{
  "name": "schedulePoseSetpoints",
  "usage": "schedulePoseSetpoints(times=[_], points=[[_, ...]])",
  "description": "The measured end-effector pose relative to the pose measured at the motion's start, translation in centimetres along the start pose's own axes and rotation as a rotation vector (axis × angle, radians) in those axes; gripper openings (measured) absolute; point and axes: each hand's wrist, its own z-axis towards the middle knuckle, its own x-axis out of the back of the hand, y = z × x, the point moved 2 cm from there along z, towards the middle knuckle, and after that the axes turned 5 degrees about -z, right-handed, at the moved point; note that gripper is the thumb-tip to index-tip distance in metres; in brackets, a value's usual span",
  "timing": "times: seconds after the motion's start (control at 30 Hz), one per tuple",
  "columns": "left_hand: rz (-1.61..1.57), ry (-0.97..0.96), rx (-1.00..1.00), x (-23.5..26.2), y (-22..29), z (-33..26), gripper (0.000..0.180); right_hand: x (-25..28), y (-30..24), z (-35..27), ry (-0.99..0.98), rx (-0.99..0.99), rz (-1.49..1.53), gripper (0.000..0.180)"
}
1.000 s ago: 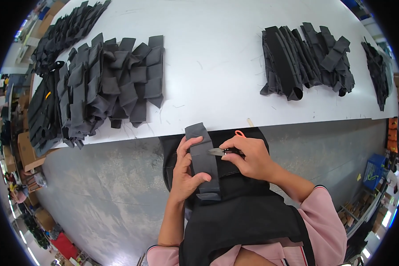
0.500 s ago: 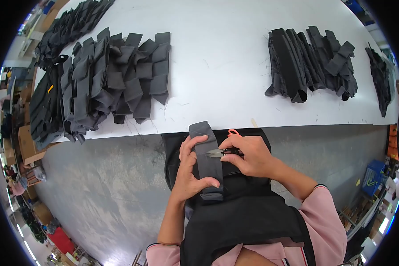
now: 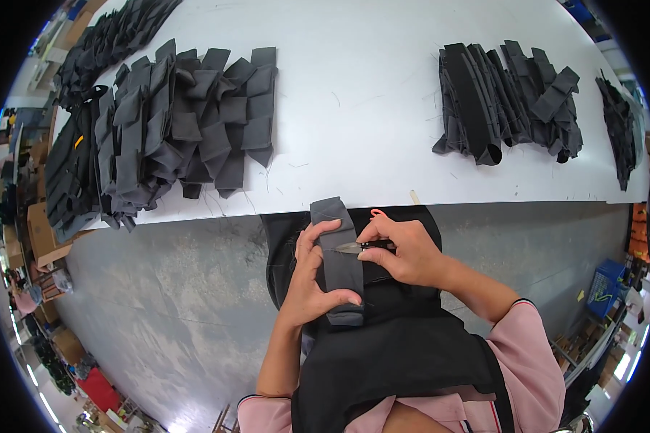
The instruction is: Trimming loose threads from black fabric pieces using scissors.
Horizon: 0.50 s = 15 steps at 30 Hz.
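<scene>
A dark grey fabric strip [image 3: 341,273] lies lengthwise over my lap, its far end near the table edge. My left hand [image 3: 314,278] grips it from the left side, fingers near the top and thumb pressed across the lower part. In my right hand [image 3: 408,252] is a pair of thread snips [image 3: 365,247] with black handles, and a red-orange loop shows beside the fingers. The pointed metal blades rest at the middle of the strip, touching or just over its surface. Whether the blades are parted is too small to tell.
On the white table [image 3: 354,130], a large pile of grey strips [image 3: 195,123] lies left and a smaller dark bundle [image 3: 505,105] right. A black bundle [image 3: 617,133] sits at the far right. Loose threads dot the tabletop. A blue crate [image 3: 605,287] stands on the floor at right.
The snips' blades now lie closer to flat against the strip, with my right hand barely shifted. My left hand keeps its hold. The view has moved very slightly.
</scene>
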Motion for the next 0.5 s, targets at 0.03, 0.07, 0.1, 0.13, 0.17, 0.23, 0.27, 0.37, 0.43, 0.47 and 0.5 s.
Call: schedulePoseSetpoints(times=[0.03,0.07,0.1,0.13,0.17,0.23,0.27,0.37,0.43,0.47,0.5], points=[[0.000,0.001,0.001,0.0,0.0,0.0,0.081,-0.2,0.0,-0.2,-0.001,-0.042,0.017,0.019],[0.025,-0.008,-0.005,0.1,0.0,-0.1,0.081,-0.6,0.2,-0.4,-0.002,-0.042,0.017,0.019],[0.050,-0.019,-0.014,0.0,0.0,0.0,0.081,-1.1,0.5,-0.8,0.078,-0.055,0.078,0.018],[0.048,-0.020,-0.015,0.0,0.0,0.1,0.081,-1.3,0.7,-1.0,0.157,-0.067,0.138,0.018],[0.077,-0.038,-0.031,-0.1,0.0,0.3,0.081,-1.3,0.6,-1.3,0.159,-0.068,0.136,0.018],[0.108,-0.051,-0.044,0.1,-0.1,0.2,0.081,-1.2,0.3,-1.5,0.187,-0.166,0.226,0.017],[0.128,-0.057,-0.045,0.2,-0.2,0.1,0.082,-1.0,0.0,-1.6,0.185,-0.164,0.227,0.017],[0.145,-0.057,-0.045,0.0,0.1,0.2,0.081,-0.6,-0.3,-1.4,0.171,-0.118,0.174,0.015],[0.140,-0.055,-0.046,-0.3,0.6,0.3,0.080,-1.0,0.2,-0.9,0.083,-0.082,0.057,0.014],[0.109,-0.024,-0.028,-0.4,0.8,0.3,0.074,-1.0,0.1,-0.6,0.084,-0.082,0.056,0.014],[0.077,0.010,-0.008,-0.5,1.0,0.2,0.069,-1.0,0.2,-0.3,0.129,-0.133,0.271,0.015]])
